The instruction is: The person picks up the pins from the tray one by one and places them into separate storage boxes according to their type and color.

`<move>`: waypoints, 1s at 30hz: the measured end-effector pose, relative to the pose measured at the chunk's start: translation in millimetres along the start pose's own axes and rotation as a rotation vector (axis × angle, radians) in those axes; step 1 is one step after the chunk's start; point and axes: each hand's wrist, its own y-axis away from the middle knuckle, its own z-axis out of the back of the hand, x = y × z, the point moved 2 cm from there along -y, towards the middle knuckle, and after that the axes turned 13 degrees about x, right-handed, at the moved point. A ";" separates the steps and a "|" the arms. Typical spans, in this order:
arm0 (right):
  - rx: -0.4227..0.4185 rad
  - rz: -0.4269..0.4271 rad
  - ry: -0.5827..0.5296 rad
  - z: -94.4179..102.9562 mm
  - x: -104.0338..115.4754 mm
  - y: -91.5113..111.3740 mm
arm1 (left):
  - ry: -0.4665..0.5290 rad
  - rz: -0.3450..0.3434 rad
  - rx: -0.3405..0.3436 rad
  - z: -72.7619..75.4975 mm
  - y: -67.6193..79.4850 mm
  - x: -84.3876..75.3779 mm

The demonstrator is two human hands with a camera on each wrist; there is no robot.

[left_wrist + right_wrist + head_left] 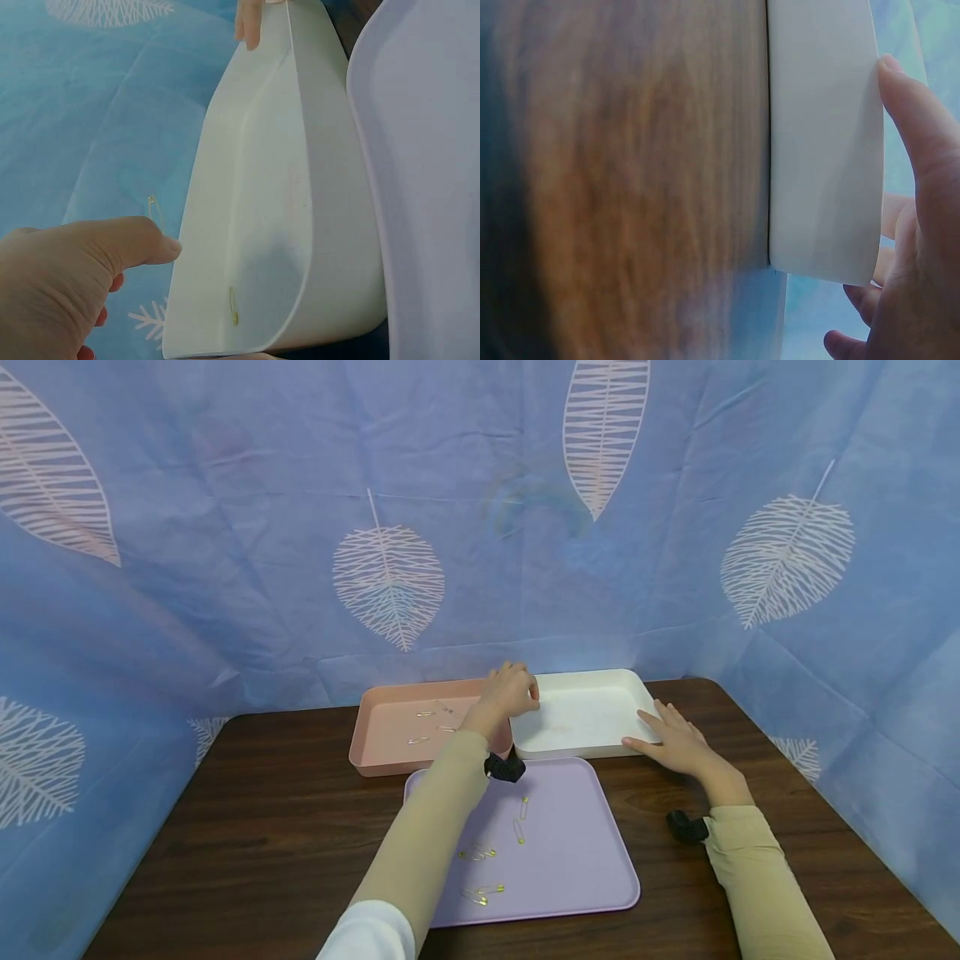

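Observation:
My left hand (512,691) is over the seam between the pink tray (382,760) and the white tray (592,706). Between thumb and fingers it pinches a safety pin (152,206), whose end stands out past the thumb in the left wrist view. Another safety pin (233,306) lies inside the white tray near its left end. My right hand (678,743) rests at the white tray's right end, fingers spread and thumb touching the rim. Several pins (418,740) lie in the pink tray, part of which is hidden behind my left forearm.
In front of both trays, close to them, is a purple tray (570,860) with several yellow-headed safety pins (519,831) scattered on it. All stand on a dark wooden table (247,827). A blue leaf-patterned cloth (480,568) hangs behind and at the sides.

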 end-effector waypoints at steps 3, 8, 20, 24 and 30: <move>0.001 -0.007 0.002 0.3 -0.2 0.4 | 0.004 0.021 0.005 0.2 -3.2 -0.1; 0.000 -0.007 -0.002 0.1 0.0 0.2 | 0.001 0.038 0.008 -2.8 -7.2 -0.9; 0.008 -0.008 -0.014 0.1 -0.7 -1.1 | -0.016 0.060 -0.012 -8.6 -9.9 0.8; -0.003 0.001 -0.019 -1.0 -2.0 -1.0 | -0.022 0.050 -0.007 -8.1 -7.9 2.9; -0.031 0.015 -0.030 -2.1 -1.2 0.5 | -0.025 0.018 -0.027 -5.5 1.1 7.1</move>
